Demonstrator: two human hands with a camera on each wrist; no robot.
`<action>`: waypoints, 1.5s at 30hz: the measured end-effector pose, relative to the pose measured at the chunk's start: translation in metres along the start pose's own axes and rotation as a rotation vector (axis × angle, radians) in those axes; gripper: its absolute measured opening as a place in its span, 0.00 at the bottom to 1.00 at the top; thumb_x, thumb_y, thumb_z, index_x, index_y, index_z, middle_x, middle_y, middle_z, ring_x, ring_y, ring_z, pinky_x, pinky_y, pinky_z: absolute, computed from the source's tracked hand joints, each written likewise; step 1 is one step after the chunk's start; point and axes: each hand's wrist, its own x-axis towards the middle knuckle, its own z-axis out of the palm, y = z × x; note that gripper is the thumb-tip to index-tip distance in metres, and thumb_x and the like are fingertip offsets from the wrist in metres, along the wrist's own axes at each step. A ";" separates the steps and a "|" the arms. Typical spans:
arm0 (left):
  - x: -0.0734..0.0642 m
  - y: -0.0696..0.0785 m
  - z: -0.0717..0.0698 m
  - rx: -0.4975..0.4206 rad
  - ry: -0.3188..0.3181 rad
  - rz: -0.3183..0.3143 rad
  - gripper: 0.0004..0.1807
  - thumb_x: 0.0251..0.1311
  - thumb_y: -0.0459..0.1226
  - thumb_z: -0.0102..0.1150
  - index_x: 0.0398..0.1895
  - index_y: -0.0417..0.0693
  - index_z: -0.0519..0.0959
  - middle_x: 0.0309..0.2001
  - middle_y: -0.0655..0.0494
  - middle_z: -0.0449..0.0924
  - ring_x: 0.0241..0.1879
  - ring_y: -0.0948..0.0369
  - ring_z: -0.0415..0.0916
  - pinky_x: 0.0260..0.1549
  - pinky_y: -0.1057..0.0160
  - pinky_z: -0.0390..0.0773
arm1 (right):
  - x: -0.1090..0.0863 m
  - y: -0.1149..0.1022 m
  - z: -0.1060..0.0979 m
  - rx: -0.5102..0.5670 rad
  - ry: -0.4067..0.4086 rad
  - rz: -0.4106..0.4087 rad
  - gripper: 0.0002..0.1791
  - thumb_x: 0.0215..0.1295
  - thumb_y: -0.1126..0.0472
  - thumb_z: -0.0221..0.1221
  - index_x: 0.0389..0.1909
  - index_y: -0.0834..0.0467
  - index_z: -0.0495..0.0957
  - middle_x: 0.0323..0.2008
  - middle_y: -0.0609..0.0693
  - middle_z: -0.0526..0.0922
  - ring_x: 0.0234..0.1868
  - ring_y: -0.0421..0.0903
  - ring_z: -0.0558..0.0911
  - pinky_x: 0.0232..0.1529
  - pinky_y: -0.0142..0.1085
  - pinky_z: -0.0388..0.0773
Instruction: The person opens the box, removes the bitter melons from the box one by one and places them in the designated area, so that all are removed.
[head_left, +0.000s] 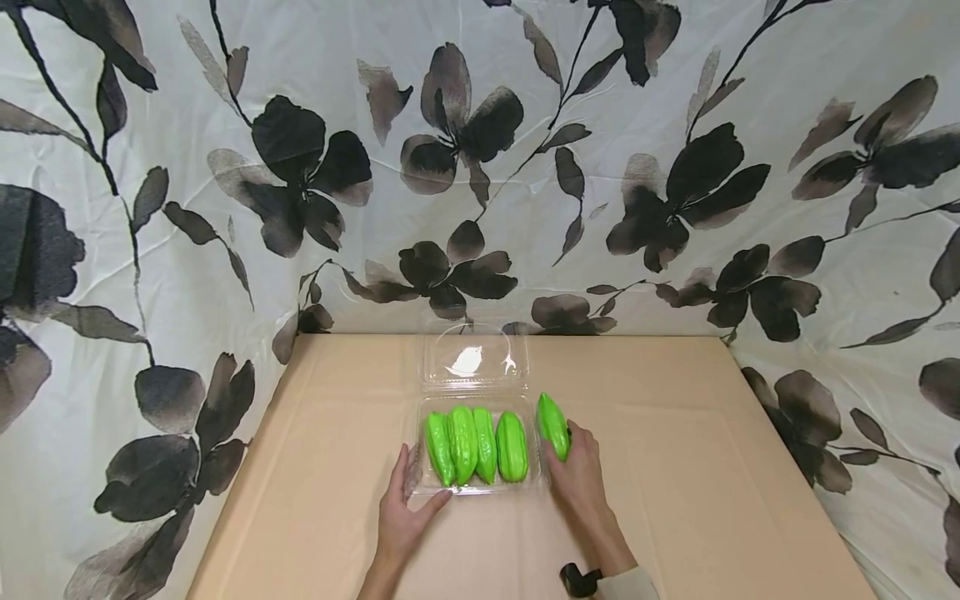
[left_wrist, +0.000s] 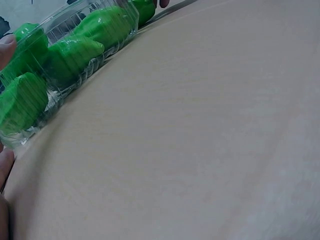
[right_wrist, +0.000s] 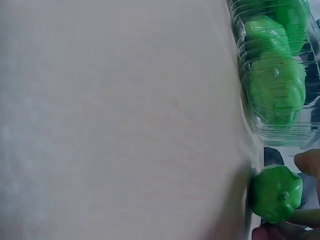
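A clear plastic clamshell container (head_left: 480, 492) rests on the table with its lid (head_left: 476, 367) laid open away from me. Inside, several glossy green ridged vegetables (head_left: 512, 446), shaped like long stubby peppers, lie side by side, with a gap left of the rightmost one. My left hand (head_left: 403, 521) holds the container's near-left corner, thumb at the front edge and fingers along the left wall. Just outside the right wall, my right hand (head_left: 581, 479) grips another green vegetable (head_left: 552, 425) between thumb and fingers. Whether that one touches the table, I cannot tell.
The tan table (head_left: 315, 417) spreads around the container on both sides. Behind it and at the sides hangs a white cloth (head_left: 555, 200) with dark flowers. A dark band (head_left: 580, 579) sits on my right wrist beside a pale sleeve (head_left: 630, 585).
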 end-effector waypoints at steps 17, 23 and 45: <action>0.001 0.000 0.002 0.031 0.001 0.013 0.58 0.47 0.38 0.79 0.79 0.44 0.52 0.73 0.42 0.65 0.72 0.45 0.66 0.66 0.82 0.60 | 0.002 -0.006 -0.016 0.051 0.013 0.008 0.36 0.72 0.48 0.58 0.68 0.70 0.65 0.60 0.67 0.74 0.64 0.64 0.71 0.59 0.57 0.78; 0.002 0.001 0.002 0.008 -0.006 -0.002 0.58 0.47 0.39 0.79 0.79 0.45 0.52 0.74 0.44 0.65 0.73 0.47 0.64 0.67 0.83 0.58 | 0.003 -0.014 -0.020 0.057 0.040 -0.027 0.36 0.72 0.47 0.58 0.68 0.70 0.65 0.60 0.66 0.74 0.57 0.60 0.74 0.53 0.53 0.82; 0.002 0.001 0.000 0.047 -0.007 0.014 0.58 0.48 0.40 0.78 0.79 0.44 0.52 0.74 0.44 0.65 0.74 0.47 0.62 0.67 0.85 0.57 | -0.001 -0.062 -0.011 0.164 0.024 -0.080 0.33 0.67 0.52 0.62 0.65 0.69 0.69 0.58 0.64 0.76 0.55 0.58 0.75 0.54 0.51 0.81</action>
